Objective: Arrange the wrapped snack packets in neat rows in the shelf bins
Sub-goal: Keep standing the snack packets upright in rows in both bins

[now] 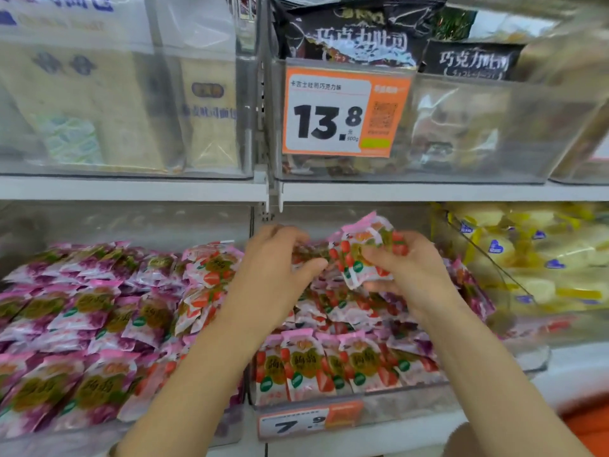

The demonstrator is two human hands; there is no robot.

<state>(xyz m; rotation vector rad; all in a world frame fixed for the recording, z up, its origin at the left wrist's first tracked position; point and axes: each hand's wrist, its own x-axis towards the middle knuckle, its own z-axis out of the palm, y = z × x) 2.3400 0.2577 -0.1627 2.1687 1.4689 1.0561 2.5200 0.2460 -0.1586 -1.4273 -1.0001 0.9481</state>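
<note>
Above centre bin [412, 404], far end: right hand [407, 275] grips raised strawberry packet [364, 250]. Just left of it, left hand [280, 268] curled; hold unclear through blur. Packet judged light, soft, slippery film, contents crushable. Pinch sealed edges, not middle.

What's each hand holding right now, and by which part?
The right hand grips a bunch of strawberry packets by their lower right edge. The left hand curls beside them; blur hides whether it holds anything.

The lone head-worn camera looks forward and slightly down from close by at the shelf [428, 191], the lower bin [405, 402] nearest, at centre.
</note>
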